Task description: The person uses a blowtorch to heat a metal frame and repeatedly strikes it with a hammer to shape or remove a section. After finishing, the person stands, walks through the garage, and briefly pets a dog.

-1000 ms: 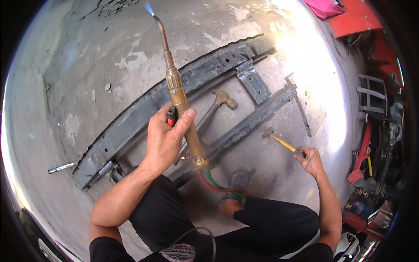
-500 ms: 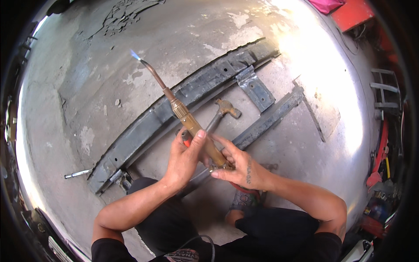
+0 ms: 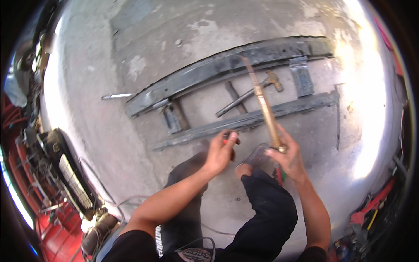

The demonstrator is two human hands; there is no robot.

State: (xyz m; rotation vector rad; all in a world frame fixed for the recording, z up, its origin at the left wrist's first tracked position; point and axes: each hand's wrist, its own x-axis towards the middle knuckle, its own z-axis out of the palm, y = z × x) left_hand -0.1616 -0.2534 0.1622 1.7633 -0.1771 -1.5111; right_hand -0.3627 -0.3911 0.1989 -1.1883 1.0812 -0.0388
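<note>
Right hand (image 3: 289,158) gripping torch (image 3: 264,105) low on handle, tip pointing to 12 o'clock over frame (image 3: 227,65). Left hand (image 3: 220,150) pinching small red thing, maybe lighter. Looks like getting torch lit. Next: aiming tip carefully. Hammer (image 3: 251,91) lying between rails. Open floor at 9 o'clock.

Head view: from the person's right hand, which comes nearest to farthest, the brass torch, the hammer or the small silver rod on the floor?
1. Long brass torch, held in the right hand.
2. Hammer, lying beyond, between the dark rails.
3. Small silver rod, far left on the concrete.
</note>
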